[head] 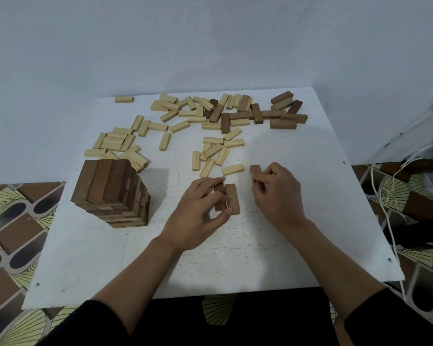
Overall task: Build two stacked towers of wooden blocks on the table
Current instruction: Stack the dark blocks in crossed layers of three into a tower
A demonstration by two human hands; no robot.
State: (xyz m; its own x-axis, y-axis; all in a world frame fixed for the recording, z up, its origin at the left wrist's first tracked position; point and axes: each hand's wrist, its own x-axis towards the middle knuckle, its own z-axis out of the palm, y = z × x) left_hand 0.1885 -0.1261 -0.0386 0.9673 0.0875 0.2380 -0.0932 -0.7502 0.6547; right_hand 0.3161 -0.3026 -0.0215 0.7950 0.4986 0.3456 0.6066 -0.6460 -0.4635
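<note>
Past the near edge of the white table [235,260], the left hand [198,211] curls over a pair of dark blocks [231,198] lying flat side by side at the table's middle, thumb at their near end and fingertips at the far end. Just right of it, the right hand [278,193] pinches a single dark block [255,169] in bent fingers. A dark tower [113,193] stands toward the left edge. Loose pale blocks [173,121] and loose dark blocks [273,113] lie scattered along the far edge.
</note>
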